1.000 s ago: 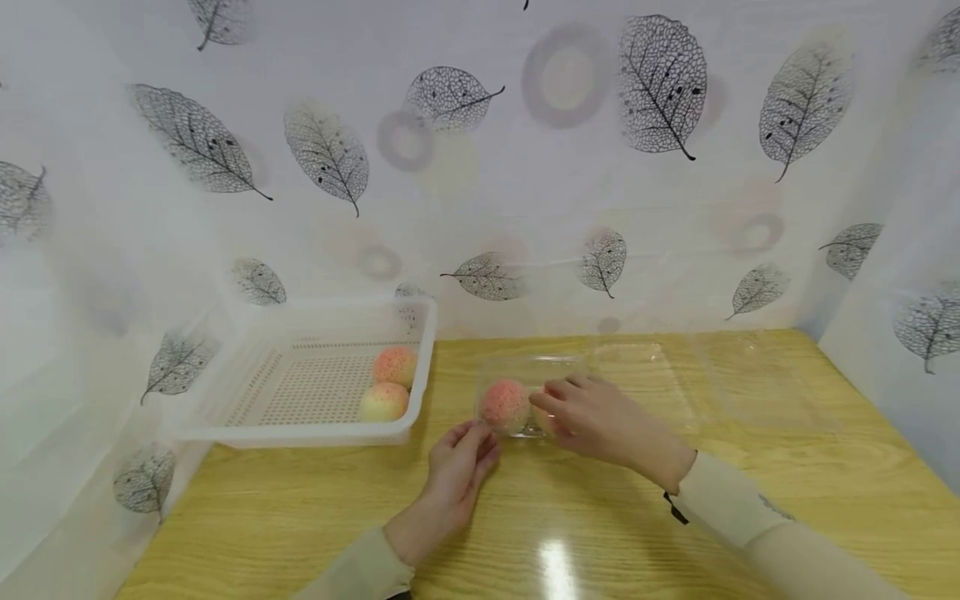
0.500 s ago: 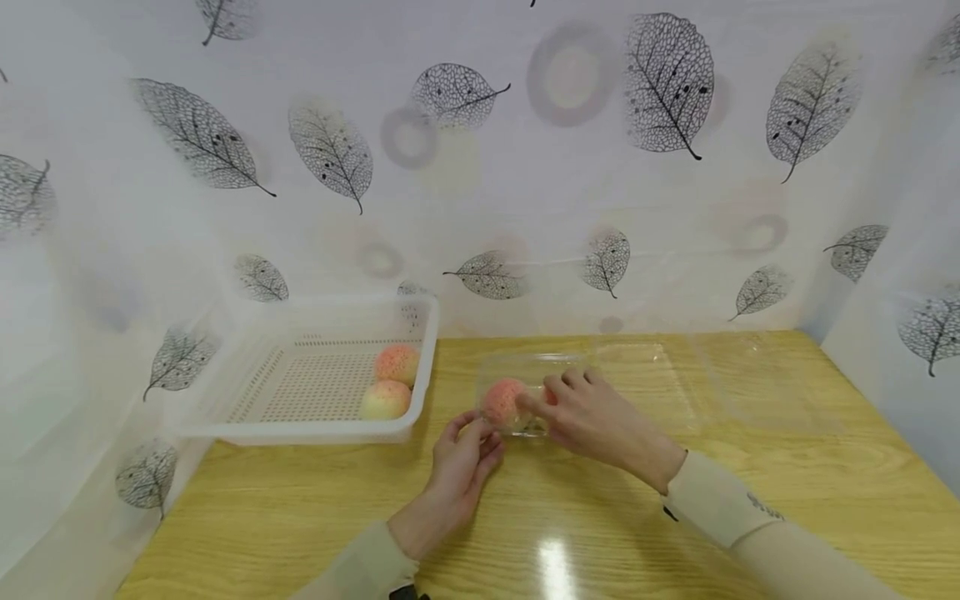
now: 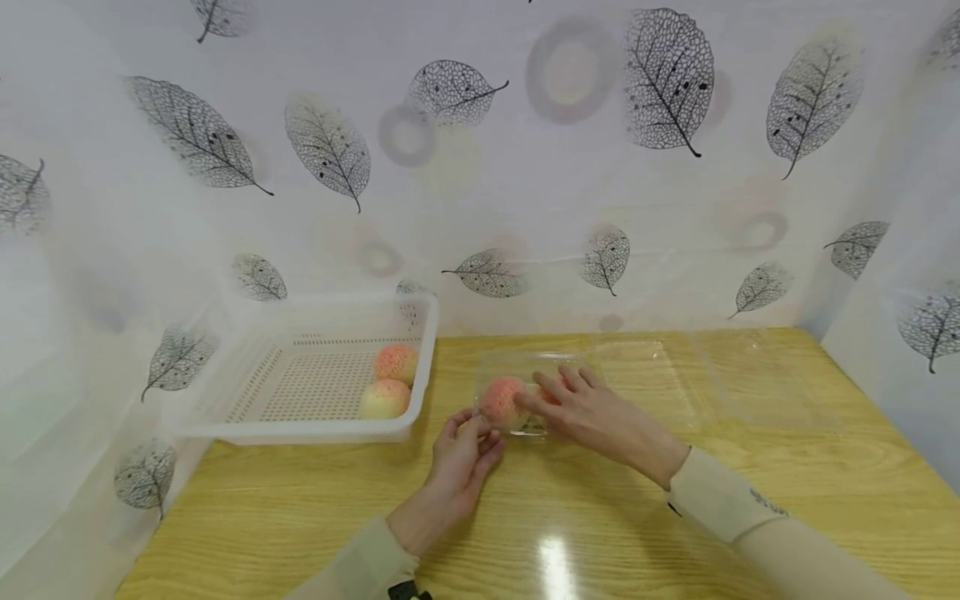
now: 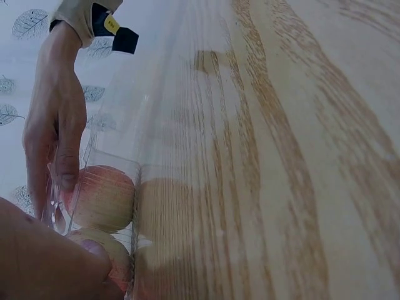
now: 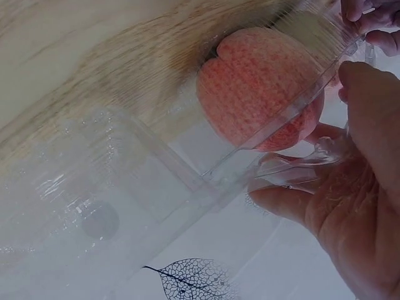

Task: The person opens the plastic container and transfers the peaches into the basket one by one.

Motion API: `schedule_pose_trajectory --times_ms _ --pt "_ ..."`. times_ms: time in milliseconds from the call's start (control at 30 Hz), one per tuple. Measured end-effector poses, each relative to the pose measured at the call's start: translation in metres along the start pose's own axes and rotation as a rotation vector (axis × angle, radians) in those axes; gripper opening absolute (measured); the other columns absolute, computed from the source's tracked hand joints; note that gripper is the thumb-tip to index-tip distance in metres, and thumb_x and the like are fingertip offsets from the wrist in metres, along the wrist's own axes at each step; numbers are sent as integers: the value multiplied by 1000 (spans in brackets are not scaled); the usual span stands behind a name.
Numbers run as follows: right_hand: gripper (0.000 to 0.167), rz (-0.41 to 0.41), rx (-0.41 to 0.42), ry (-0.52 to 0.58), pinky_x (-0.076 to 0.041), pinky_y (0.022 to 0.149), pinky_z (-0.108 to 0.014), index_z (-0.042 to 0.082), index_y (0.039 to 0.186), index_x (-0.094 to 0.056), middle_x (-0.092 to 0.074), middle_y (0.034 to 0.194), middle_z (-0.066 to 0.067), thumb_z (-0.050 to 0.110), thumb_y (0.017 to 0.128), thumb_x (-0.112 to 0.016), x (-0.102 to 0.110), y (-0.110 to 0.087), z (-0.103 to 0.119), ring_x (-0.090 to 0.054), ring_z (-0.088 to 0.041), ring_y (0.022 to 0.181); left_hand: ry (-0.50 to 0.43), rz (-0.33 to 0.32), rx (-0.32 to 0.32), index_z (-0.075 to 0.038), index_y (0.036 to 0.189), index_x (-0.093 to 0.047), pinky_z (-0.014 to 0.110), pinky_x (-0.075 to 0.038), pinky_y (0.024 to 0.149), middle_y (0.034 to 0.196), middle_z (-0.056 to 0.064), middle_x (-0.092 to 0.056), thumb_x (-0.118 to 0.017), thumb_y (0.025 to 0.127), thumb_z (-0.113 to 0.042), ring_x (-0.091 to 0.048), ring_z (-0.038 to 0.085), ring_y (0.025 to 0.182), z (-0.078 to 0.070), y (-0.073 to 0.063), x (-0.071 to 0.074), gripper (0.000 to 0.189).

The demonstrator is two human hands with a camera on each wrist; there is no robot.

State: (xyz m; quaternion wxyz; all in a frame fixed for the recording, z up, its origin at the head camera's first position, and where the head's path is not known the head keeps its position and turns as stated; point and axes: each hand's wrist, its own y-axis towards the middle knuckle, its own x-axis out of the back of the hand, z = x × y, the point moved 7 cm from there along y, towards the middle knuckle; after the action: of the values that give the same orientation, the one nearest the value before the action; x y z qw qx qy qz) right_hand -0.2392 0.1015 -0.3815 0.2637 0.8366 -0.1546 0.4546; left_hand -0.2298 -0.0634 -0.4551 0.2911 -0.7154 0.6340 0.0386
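Note:
A clear plastic box [image 3: 564,358] lies on the table with two pink-and-yellow peaches in it. The left peach [image 3: 504,403] is plain to see; the right peach [image 5: 269,87] is mostly hidden from the head camera. My left hand [image 3: 459,458] pinches the box's near left corner between thumb and fingers. Over the right half of the box, my right hand [image 3: 592,417] reaches in from the right with spread, loosely bent fingers. Its forefinger overlaps the left peach's edge in the head view, and clear plastic shows beside its fingers in the right wrist view.
At the left stands a white perforated basket [image 3: 300,429], with two more peaches [image 3: 386,400] in its right end. More clear plastic containers [image 3: 645,375] lie right of the box. A leaf-printed curtain [image 3: 465,208] hangs behind the table [image 3: 615,533].
My right hand's fingers have spread, and the forefinger has shifted left to the left peach's edge. My left hand has kept its hold on the box corner.

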Motion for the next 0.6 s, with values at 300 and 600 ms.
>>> schedule_pose_trajectory --times_ms 300,600 --pt "57 14 -12 72 -56 98 -52 24 145 -51 -61 140 -12 32 94 -73 -6 -1 -3 -62 -35 117 -25 18 -3 -9 122 -41 24 -57 81 92 -1 -56 -51 96 -2 -61 8 82 0 0 -1 28" --pt "54 -4 -27 116 -55 101 -50 15 143 -52 -63 139 -12 24 94 -73 0 3 -7 -64 -35 118 4 23 1 -7 127 -38 23 -57 81 96 2 -55 -49 96 -2 -60 10 83 0 1 -1 34"
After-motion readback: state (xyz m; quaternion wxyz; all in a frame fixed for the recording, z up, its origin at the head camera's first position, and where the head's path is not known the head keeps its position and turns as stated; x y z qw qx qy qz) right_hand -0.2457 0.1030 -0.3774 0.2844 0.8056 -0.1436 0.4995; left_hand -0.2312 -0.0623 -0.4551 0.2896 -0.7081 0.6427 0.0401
